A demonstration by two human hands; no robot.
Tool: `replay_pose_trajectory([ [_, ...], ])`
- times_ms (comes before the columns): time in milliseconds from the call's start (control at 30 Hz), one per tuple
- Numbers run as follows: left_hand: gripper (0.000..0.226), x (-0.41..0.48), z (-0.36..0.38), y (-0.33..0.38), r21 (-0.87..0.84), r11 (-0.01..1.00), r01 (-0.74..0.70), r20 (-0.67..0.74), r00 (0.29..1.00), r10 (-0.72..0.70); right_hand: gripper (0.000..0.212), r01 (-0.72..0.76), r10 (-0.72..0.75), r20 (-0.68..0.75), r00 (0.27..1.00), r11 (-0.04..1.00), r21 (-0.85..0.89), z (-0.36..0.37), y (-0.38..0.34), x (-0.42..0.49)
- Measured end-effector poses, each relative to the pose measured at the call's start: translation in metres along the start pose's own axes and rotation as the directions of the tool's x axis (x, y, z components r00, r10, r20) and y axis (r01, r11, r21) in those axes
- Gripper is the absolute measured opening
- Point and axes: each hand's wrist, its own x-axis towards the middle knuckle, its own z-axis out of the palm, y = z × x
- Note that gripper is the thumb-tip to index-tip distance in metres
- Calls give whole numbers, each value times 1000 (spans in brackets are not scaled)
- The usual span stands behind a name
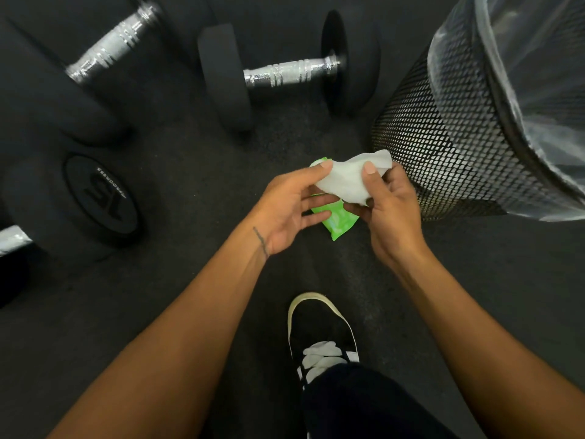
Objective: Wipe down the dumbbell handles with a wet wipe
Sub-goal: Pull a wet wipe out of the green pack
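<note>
The person stands over the dark gym floor and holds a white wet wipe between both hands, just beside the black mesh bin w/ its clear plastic liner. The left hand pinches one edge of the wipe between thumb and fingertip, other fingers loose and spread. The right hand grips the opposite edge w/ the thumb on top, fingers curled under. The wipe looks half unfolded, so I think it is being opened up for use.

Under the hands, near the foot of the bin, lies the green wipe pack on the floor; if it is closed or open I cannot tell, the hands cover most of it.

The nearest dumbbell lies farther from the person than the bin's base, its chrome handle bare and not touched. A second chrome handle is well apart from the bin, approx. at the far side of the view, and a third dumbbell shows its round end plate, also far from the bin.

So in my judgement the task is only at the prep stage: wipe is in hand, but no handle is in contact w/ it. All wiping seems left to do. If some handle is already clean, the picture does not say.
</note>
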Motion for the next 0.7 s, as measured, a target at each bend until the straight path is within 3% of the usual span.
replay_pose_trajectory([
  [133, 9, 7, 2, 4, 4, 997, -72, -42, 997, 72, 25, -70, 71, -4, 997, 997, 44, 1, 0, 3],
  [300, 9, 9, 1, 2, 37, 988, -147, -82, 985, 150, 29, -253, 278, -46, 960, 921, 296, 1, 0, 8],
  [400, 6, 10, -1, -1, 82, 978, -191, -129, 971, 201, 26, -292, 330, -23, 944, 863, 412, 2, 1, 9],
  [533, 2, 12, -4, -1, 132, 967, -218, -185, 953, 240, 27, -301, 314, 15, 949, 893, 333, 0, 5, 8],
  [633, 7, 14, -6, 0, 174, 959, -222, -202, 945, 256, 42, -344, 328, 105, 939, 909, 234, 2, 4, 9],
  [700, 8, 15, -7, 0, 199, 953, -226, -202, 943, 266, 38, -340, 325, 108, 939, 922, 184, 4, 4, 11],
])
